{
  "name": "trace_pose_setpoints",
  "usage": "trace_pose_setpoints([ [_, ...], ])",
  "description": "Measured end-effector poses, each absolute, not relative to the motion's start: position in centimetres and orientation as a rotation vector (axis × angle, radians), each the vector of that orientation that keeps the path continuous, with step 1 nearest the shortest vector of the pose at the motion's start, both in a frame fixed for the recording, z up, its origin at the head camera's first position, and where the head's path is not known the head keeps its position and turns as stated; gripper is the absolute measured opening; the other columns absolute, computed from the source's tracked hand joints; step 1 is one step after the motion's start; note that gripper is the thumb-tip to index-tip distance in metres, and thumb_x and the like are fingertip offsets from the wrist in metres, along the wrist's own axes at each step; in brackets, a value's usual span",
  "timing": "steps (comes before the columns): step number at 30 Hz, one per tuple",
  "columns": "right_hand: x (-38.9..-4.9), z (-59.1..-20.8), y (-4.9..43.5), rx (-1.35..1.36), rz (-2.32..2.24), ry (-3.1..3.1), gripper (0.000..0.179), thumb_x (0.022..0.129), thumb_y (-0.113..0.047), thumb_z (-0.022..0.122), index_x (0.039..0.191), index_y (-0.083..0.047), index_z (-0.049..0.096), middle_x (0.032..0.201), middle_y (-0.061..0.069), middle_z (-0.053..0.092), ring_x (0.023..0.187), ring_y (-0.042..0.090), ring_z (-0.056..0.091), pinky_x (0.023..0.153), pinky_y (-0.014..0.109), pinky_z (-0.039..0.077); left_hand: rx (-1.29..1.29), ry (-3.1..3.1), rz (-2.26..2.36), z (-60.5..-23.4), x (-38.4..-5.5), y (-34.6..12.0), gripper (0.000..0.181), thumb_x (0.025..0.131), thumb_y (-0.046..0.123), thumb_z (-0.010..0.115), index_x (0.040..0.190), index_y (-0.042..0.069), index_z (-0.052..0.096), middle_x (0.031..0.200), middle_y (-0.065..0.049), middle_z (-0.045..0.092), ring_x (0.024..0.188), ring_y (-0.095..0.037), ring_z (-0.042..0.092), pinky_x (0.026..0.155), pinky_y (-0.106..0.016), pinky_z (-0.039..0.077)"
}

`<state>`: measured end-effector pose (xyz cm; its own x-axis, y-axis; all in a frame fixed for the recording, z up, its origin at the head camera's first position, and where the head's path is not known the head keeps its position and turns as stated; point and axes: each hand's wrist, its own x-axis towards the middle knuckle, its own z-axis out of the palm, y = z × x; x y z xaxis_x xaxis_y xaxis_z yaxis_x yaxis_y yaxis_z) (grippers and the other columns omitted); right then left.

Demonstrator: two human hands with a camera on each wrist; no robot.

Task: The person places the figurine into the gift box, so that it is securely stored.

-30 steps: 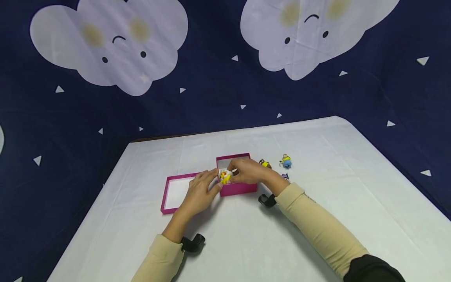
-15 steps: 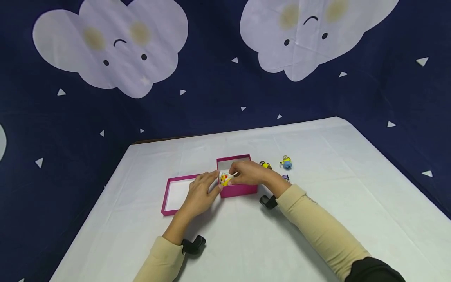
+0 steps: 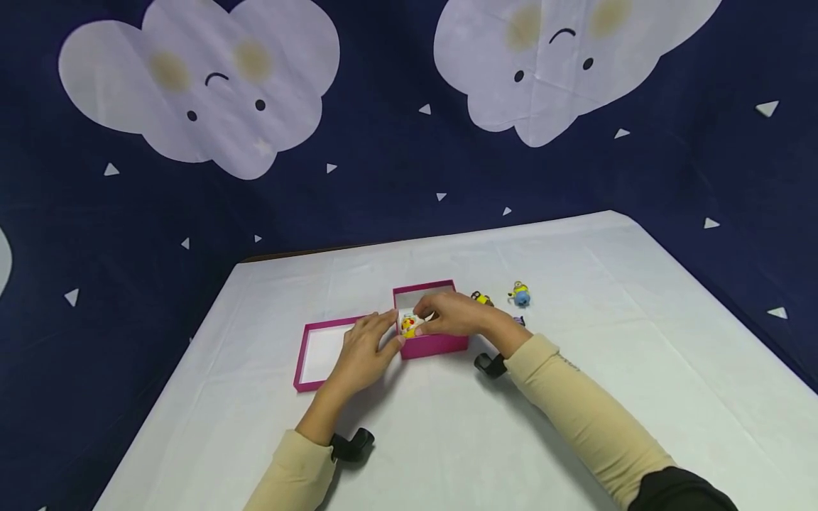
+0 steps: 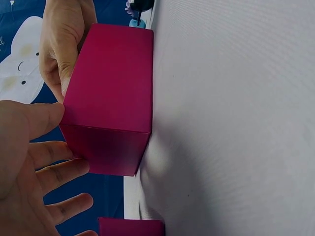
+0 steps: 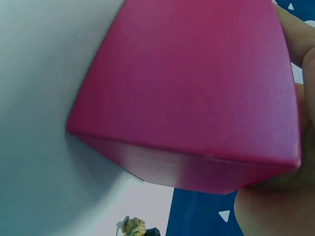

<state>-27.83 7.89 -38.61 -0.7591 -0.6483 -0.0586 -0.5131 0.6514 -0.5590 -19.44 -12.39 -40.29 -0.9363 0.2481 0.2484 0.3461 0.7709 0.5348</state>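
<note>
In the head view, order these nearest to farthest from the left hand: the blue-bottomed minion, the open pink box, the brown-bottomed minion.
From the left hand:
1. Open pink box, at its fingertips
2. Brown-bottomed minion, right of box
3. Blue-bottomed minion, farther right

A yellow figure [image 3: 408, 331] is inside an open magenta box [image 3: 436, 346], at left.

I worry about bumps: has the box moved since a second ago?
No: in the head view, the box keeps its place against the far table edge.
</note>
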Motion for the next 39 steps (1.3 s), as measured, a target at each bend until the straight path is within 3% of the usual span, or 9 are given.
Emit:
trace_pose_setpoints([
  [13,-27.7,-39.2,8.3,-0.904,-0.868,2.581,0.054,0.083,-0.035,0.071,0.127,-0.006,0.057,0.125,0.007,0.064,0.106,0.017,0.067,0.093,0.033,0.052,-0.465,-2.82,-0.885,-40.6,-19.4,-12.4,0.049,0.092,0.031,0.056,0.137,0.01,0.051,0.142,-0.004,0.052,0.135,-0.034,0.038,0.105,-0.057,0.03],
  [25,-27.6,-39.2,9.2,-0.976,-1.055,2.577,0.055,0.082,-0.031,0.073,0.126,-0.003,0.057,0.119,0.008,0.066,0.1,0.018,0.068,0.087,0.033,0.054,-0.458,-2.827,-0.885,-40.5,-19.3,-12.4,0.05,0.093,0.033,0.056,0.138,0.014,0.05,0.142,-0.003,0.051,0.136,-0.034,0.038,0.106,-0.056,0.03],
  [39,-26.2,-37.8,11.2,-1.01,-1.173,2.659,0.052,0.079,-0.032,0.076,0.122,-0.008,0.06,0.12,0.007,0.066,0.108,0.022,0.062,0.097,0.048,0.047,-0.459,-2.811,-0.865,-40.4,-19.3,-12.6,0.05,0.092,0.032,0.056,0.137,0.012,0.05,0.141,-0.004,0.053,0.135,-0.034,0.039,0.105,-0.056,0.031],
])
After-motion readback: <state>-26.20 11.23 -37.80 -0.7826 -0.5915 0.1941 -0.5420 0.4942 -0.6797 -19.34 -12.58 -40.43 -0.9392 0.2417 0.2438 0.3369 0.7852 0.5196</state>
